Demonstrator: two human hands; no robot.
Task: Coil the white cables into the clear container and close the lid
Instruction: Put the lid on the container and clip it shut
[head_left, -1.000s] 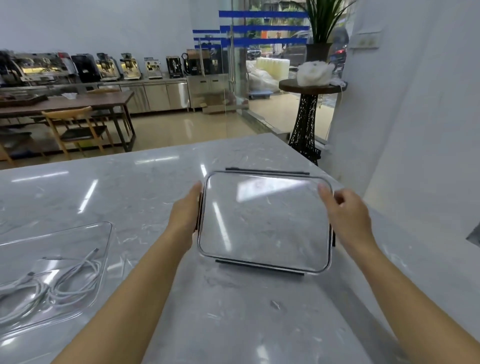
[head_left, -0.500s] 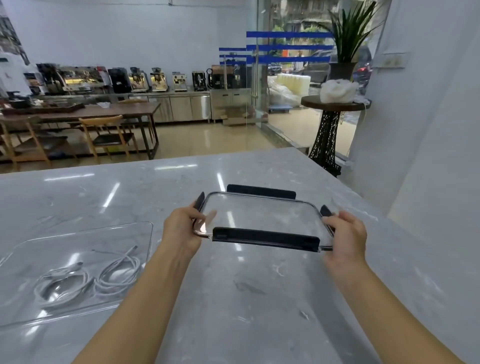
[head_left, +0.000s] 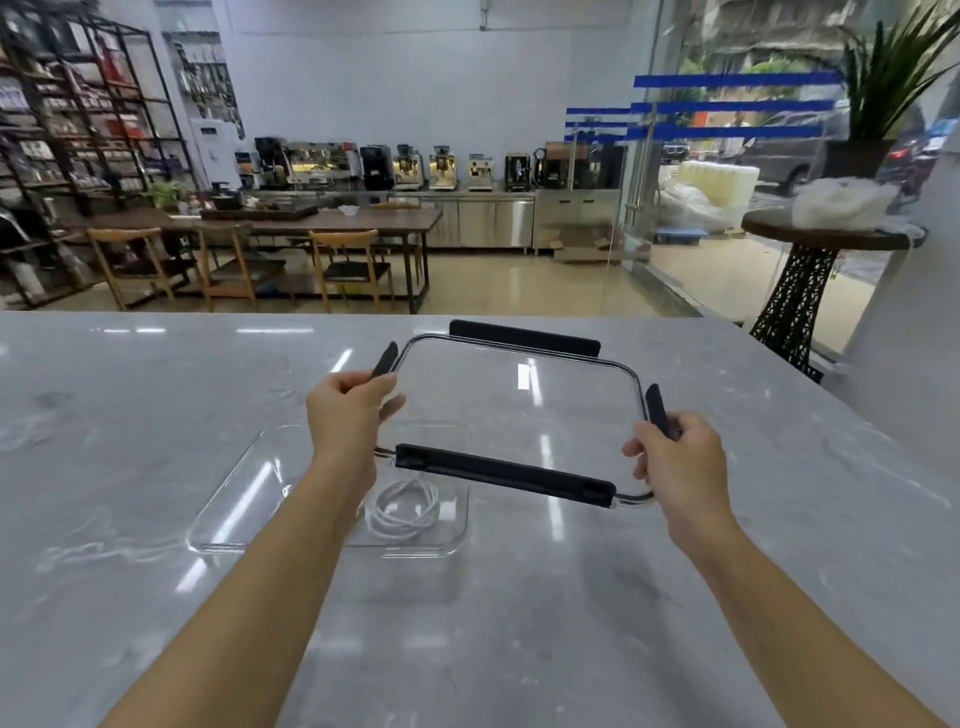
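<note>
Both hands grip one clear lid (head_left: 519, 410), the left hand (head_left: 345, 415) pinching its left edge, the right hand (head_left: 675, 465) its right. It hangs above the marble counter (head_left: 130, 415), four black clasps raised. One clear container (head_left: 332, 519) sits below-left, holding one visible coil of white cable (head_left: 402, 512).

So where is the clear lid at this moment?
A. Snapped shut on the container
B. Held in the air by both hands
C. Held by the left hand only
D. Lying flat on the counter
B: the left hand and right hand grip opposite sides of the lid, above and not seated on the container.
</note>
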